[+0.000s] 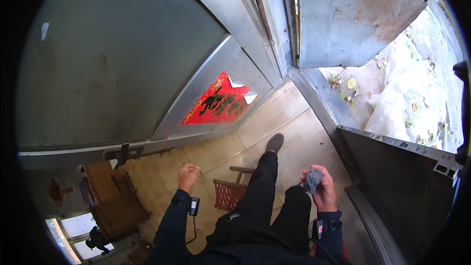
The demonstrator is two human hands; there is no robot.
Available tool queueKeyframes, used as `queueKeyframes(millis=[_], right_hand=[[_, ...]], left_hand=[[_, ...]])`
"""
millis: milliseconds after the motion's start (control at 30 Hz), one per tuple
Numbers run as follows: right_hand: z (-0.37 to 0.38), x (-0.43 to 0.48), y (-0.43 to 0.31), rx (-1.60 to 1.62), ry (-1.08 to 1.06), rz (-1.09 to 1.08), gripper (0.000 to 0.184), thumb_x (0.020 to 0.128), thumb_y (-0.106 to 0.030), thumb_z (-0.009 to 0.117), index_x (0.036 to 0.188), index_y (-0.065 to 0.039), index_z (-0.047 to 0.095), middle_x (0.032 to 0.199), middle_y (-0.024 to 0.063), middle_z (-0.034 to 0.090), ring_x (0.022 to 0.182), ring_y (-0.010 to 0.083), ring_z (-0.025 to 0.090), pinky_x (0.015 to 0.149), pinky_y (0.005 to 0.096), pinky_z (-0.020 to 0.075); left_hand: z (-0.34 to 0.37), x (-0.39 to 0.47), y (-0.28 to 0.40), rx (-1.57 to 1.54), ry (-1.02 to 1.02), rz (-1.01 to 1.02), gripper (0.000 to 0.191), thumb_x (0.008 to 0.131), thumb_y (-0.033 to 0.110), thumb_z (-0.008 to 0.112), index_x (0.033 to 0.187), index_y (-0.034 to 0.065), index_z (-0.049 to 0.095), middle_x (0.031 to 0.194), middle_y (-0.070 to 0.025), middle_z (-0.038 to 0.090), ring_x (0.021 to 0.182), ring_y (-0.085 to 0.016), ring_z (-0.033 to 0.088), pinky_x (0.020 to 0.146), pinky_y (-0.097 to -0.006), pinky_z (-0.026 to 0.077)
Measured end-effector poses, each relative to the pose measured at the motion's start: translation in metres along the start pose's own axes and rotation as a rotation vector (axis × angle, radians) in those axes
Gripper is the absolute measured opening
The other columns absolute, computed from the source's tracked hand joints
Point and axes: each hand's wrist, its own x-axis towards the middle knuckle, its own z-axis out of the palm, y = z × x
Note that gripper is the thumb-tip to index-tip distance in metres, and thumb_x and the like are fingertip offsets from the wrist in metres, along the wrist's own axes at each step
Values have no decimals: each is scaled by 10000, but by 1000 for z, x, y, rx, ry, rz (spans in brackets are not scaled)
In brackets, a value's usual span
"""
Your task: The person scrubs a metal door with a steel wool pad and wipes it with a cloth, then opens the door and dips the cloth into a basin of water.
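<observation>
My right hand (325,191) is closed around a grey, fuzzy wad (314,179) that looks like a steel-wool scourer, held above my right knee. To the left, over the tiled floor, my left hand (188,177) has its fingers curled in. A small dark bit shows at its fingertips, too small to identify, so I cannot tell whether it is held. Both wrists wear strapped devices with cables. The large grey metal door leaf (121,66) stands ahead on the left, with a torn red paper decoration (220,103) stuck on its lower panel.
A low stool with a red patterned top (230,195) stands beside my left leg. A metal threshold (316,95) crosses the doorway. Outside lie white plastic sheeting (408,95) and dry leaves, near another metal door panel (349,18). Wooden furniture (117,213) stands behind on the left.
</observation>
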Motion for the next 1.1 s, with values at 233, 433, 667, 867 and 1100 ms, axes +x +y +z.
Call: queueKeyframes(millis=[233,433,667,867,1100], right_hand=[[-9,5,13,-71,93,80,657,962,-437,831,1410,-26,580,1242,202,728,1133,326,754,921,460,659],[2,24,35,-132,300,166,448,1011,-298,754,1341,-21,632,1155,161,749,1058,289,772,854,442,668],[12,61,47,-107,308,118,394,1047,-288,727,1332,-29,643,1127,128,752,1007,268,770,811,424,664],[-18,81,58,-70,301,123,388,1056,-283,712,1339,-27,644,1145,133,756,1004,264,775,812,410,675],[-68,94,66,-66,295,134,386,1054,-251,699,1350,-10,640,1141,139,754,981,256,772,789,408,671]], left_hand=[[-39,30,-19,-257,114,-172,121,1048,110,718,1125,39,658,988,-93,712,748,-184,705,615,-329,608],[-19,68,-24,-29,-49,-74,92,1025,117,735,1039,38,692,869,-65,690,692,-178,682,594,-344,576],[24,66,-19,634,-316,379,224,849,130,841,751,-2,687,786,-195,710,728,-412,693,687,-503,527],[39,78,-16,612,-216,333,144,877,86,802,876,1,685,813,-195,701,795,-383,706,734,-484,549],[41,118,-9,493,-69,408,288,963,54,767,1202,-4,618,1064,-178,722,940,-279,715,853,-416,567]])
